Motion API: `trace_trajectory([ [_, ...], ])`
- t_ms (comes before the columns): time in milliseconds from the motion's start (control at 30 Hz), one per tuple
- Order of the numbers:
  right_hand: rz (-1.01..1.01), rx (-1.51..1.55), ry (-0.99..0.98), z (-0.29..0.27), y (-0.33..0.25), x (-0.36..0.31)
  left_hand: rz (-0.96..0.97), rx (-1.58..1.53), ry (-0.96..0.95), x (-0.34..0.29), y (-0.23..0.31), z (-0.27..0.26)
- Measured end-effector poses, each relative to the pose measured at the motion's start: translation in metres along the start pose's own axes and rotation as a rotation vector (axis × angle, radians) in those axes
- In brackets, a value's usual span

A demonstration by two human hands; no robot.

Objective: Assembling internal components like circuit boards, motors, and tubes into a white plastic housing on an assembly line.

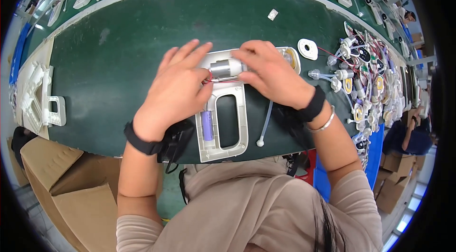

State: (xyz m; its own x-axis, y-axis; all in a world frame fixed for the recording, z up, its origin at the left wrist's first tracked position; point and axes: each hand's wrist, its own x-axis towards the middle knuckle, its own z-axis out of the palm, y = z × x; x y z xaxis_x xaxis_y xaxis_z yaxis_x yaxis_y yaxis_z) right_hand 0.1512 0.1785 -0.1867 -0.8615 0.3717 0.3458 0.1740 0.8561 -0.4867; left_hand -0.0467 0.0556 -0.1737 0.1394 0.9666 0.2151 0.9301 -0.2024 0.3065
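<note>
A white plastic housing half (pixel 241 128) with a looped handle lies in front of me, its hollow side up. In its upper part sits a silver motor with a white end (pixel 220 69), and red wires (pixel 227 80) run below it. A purple battery cell (pixel 207 126) rests in the handle. My left hand (pixel 178 86) is at the motor's left end, fingers spread, index finger and thumb apart beside the wires. My right hand (pixel 275 71) has thumb and fingers bent around the white end; its fingertips are partly blurred. A thin tube with a round tip (pixel 260 142) hangs out below the right hand.
A white oval plate (pixel 308 49) and a heap of wired pump parts (pixel 363 76) lie to the right. White housing shells (pixel 40 95) stand at the left edge. A small white piece (pixel 272 14) lies farther back. An open cardboard box (pixel 78 190) is at the lower left.
</note>
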Motion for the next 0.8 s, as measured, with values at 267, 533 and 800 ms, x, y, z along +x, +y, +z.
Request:
trace_trajectory([
  [267,-0.099,-0.25,-0.034,-0.012,-0.012,-0.029,-0.195,-0.035,0.023,-0.066,0.09,-0.003],
  [533,-0.117,-0.111,0.138,-0.014,-0.006,-0.025,-0.368,0.254,-0.017,-0.067,0.104,0.035],
  [800,-0.103,0.056,0.458,-0.027,0.016,-0.03,-0.38,0.276,-0.008,0.011,0.024,0.008],
])
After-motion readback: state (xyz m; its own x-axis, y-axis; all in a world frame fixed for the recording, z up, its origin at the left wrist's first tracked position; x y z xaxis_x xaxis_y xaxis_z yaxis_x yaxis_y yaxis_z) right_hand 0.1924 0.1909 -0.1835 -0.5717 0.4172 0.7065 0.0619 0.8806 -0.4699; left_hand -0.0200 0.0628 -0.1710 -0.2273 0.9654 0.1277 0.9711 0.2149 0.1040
